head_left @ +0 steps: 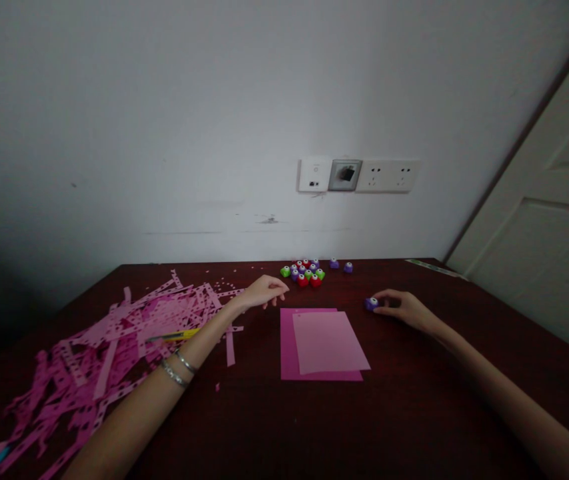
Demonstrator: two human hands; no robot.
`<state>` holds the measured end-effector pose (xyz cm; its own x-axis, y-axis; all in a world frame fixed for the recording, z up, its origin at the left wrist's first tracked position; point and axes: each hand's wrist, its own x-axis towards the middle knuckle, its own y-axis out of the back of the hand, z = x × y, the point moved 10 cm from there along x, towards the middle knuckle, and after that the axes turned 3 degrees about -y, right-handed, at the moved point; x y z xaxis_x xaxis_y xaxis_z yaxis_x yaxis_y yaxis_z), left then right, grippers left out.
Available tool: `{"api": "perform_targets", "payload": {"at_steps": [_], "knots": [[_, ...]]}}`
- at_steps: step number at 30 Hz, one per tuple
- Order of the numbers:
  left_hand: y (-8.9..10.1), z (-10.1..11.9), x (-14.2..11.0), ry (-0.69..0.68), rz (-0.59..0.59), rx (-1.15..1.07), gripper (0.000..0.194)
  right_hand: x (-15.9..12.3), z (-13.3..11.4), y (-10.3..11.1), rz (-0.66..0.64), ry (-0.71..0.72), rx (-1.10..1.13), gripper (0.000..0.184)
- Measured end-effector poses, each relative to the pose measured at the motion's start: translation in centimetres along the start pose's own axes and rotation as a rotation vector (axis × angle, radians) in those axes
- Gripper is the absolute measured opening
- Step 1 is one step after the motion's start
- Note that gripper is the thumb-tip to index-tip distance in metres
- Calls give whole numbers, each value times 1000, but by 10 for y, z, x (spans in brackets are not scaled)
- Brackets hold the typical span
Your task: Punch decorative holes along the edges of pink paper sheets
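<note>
On the right, my right hand [400,309] grips a small purple craft punch [371,304] with a white top between thumb and fingers, at table height. My left hand [265,291] is left of the middle, its fingers loosely bent and apart, with nothing seen in them. Just beyond it sits a cluster of green, red and purple craft punches [303,273]. Between my hands and nearer to me lie two pink sheets: a light pink sheet [332,343] on top, slightly turned, over a darker pink sheet [287,353]. Small marks or holes show near the light sheet's top left corner.
A heap of punched pink paper strips [164,313] covers the table's left side, with a yellow cutter-like tool [182,335] on it. Two purple punches [348,267] stand apart near the wall. Sockets [387,176] are on the wall; a white door [544,220] is at right.
</note>
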<state>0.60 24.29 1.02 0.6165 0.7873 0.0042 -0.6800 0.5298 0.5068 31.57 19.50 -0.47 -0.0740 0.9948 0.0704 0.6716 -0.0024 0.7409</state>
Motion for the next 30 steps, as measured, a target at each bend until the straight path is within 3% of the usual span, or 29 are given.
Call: {"api": "perform_targets", "payload": {"at_steps": [3,5,9,11,15,18,21,30], "knots": [[1,0,-1,-3,-8,4,30,-2,-1,10,-23,-35,-5,50],[1,-1,-1,-5,-10,5,30,-4,-9,28,7,-46,-18,52],[1,-7,2,3,-16,1,31,-7,-50,64,97,-20,-19,40],[1,-11,4,20,-17,7,31,-6,-78,61,48,-1,-2,36],[1,-14,4,33,-10,32,32,3,-140,29,-78,127,-28,35],[3,-13,2,45,-3,58,34,19,-165,1,-116,231,-68,27],[4,-12,0,69,9,74,34,40,-162,-23,-123,247,-102,24],[5,-7,-3,106,19,104,34,80,-104,-64,11,51,-176,34]]}}
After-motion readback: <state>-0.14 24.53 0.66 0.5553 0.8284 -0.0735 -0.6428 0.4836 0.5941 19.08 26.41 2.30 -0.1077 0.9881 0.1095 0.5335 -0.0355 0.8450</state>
